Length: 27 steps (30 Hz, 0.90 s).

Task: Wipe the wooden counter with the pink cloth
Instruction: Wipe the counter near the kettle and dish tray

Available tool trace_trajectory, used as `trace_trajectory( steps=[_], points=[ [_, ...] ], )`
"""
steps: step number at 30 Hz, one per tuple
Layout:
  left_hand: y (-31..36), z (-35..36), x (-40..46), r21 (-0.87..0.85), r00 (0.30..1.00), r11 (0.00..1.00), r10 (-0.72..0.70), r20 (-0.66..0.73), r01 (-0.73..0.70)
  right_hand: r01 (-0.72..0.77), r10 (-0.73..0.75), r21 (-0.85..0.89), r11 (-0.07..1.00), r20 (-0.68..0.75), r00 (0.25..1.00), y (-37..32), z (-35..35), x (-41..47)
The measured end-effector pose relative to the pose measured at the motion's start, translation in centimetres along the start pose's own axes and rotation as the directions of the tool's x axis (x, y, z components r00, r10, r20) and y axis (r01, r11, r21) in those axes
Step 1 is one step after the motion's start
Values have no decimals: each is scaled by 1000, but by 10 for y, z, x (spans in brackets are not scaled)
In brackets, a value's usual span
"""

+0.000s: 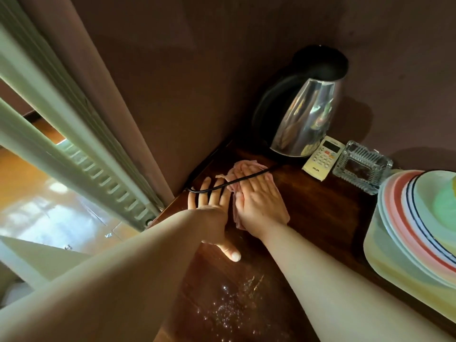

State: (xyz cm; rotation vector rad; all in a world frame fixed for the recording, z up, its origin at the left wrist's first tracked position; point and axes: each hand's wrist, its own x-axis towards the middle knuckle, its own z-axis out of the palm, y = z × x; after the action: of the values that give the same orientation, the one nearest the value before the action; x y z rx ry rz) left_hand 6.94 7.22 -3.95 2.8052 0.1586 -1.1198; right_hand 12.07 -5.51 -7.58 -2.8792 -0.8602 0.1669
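- Right hand [259, 203] lies flat, palm down, fingers straight and together, pressing on the crumpled pink cloth [240, 172] at the far left corner of the dark wooden counter [320, 206]; cloth shows beyond the fingertips and along both sides of the hand.
- Left hand [212, 208] just beside it, also flat on the wood, fingers spread and straight, thumb stretched back toward the viewer; it holds nothing.
- A thin black power cord [237, 180] runs across the fingers of both hands, from the wall corner toward the kettle.
- Nearer the viewer, scattered water droplets [229, 309] glisten on the counter.
- Beyond the cloth, against the brown wall, stands a shiny steel electric kettle [308, 114] with a black lid.
- Just right of the kettle base lies a white remote control [322, 156], then a square cut-glass ashtray [361, 166], the two close together.
- Far right: a stack of pastel plates [404, 218] with coloured rims on a pale yellow tray [385, 267].
- Left edge: a pale green louvred window frame [81, 154].
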Motion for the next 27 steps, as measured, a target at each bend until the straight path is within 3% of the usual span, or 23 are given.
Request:
trace_trajectory(
  steps=[20, 27],
  points=[
    [-4, 9, 6, -106, 999, 994, -4, -43, -1, 120, -116, -76, 990, 60, 991, -1, 9, 44],
    [-5, 9, 6, -77, 999, 997, 4, -39, -7, 120, -121, 16, 993, 39, 992, 1, 11, 29]
  ],
)
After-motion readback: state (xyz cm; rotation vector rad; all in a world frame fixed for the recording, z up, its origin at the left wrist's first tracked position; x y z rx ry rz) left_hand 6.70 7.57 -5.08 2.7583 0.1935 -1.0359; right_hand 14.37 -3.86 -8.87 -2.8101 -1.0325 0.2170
